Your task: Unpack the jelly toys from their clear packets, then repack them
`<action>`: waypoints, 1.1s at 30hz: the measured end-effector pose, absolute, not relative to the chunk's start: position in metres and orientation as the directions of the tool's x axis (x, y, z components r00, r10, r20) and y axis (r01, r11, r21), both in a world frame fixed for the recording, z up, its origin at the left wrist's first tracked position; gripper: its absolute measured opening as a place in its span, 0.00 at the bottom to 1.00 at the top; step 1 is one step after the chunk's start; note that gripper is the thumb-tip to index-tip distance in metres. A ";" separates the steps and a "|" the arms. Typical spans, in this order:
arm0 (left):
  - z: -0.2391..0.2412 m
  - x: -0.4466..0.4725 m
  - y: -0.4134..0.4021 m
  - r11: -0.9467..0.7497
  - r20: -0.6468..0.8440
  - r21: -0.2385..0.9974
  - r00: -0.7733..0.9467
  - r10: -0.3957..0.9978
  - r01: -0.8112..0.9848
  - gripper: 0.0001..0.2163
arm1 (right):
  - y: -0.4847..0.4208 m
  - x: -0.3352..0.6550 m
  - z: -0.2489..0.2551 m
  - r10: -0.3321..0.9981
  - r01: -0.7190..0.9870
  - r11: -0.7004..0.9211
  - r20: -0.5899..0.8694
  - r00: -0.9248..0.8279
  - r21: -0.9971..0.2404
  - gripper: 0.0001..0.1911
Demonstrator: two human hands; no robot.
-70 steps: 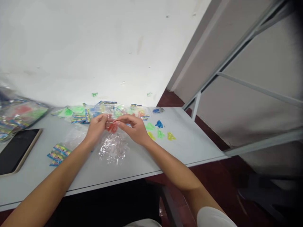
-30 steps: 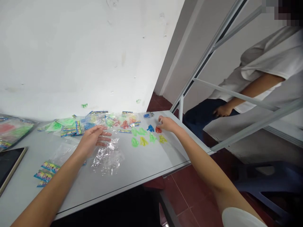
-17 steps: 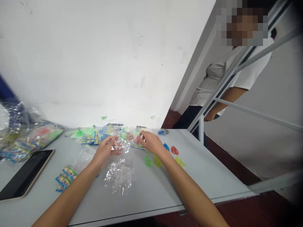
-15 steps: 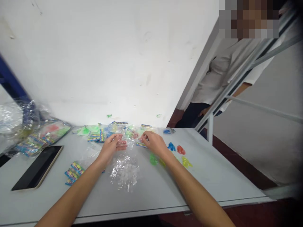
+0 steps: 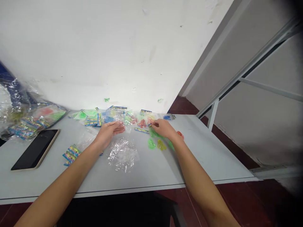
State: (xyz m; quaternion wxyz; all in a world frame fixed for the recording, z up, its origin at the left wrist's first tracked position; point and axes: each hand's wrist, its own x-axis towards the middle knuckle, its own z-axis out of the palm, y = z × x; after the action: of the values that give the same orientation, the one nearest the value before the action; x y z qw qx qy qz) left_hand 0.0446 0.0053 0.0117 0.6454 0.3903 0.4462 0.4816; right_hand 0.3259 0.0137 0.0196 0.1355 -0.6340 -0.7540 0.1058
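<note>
My left hand point(image 5: 110, 131) is over the middle of the table, thumb against fingers, with clear plastic film between and over them. This looks like a clear plastic bag point(image 5: 129, 126). My right hand point(image 5: 163, 127) is closed, its fingertips pinched beside a small packet with a printed blue-and-yellow strip; what they grip is hidden. Below the right hand lie a green plastic piece point(image 5: 151, 144) and a yellow plastic piece point(image 5: 161, 145). A red piece point(image 5: 180, 135) shows behind the right forearm. Crumpled clear plastic point(image 5: 123, 154) lies between my arms.
A phone point(image 5: 35, 149) lies at the left. Several printed strips point(image 5: 71, 154) are near my left forearm. Filled clear bags point(image 5: 44, 116) crowd the left rear. Small packets line the wall point(image 5: 113, 63), and a blue packet point(image 5: 169, 117) lies at the back right. A metal frame point(image 5: 214, 113) stands beyond.
The view has shifted, and the person at the right is out of it. My right hand has moved right, away from the left hand. My left hand stays at the plastic bag.
</note>
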 end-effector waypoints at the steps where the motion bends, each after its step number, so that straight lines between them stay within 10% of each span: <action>1: 0.011 0.045 0.006 0.232 -0.201 0.934 0.135 0.970 -0.271 0.10 | 0.012 0.326 0.022 0.986 0.931 0.166 0.057 -0.156 -0.326 0.12; 33: 0.014 0.049 0.004 0.211 -0.197 0.958 0.089 0.976 -0.193 0.09 | 0.007 0.332 0.033 0.979 0.879 0.016 -0.170 -0.110 -0.476 0.07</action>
State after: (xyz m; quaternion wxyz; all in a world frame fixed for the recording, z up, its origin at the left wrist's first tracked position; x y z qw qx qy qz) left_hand 0.0492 0.0036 0.0139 0.6139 0.4094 0.4782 0.4763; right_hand 0.3320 0.0067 0.0326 0.1043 -0.6589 -0.7051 0.2404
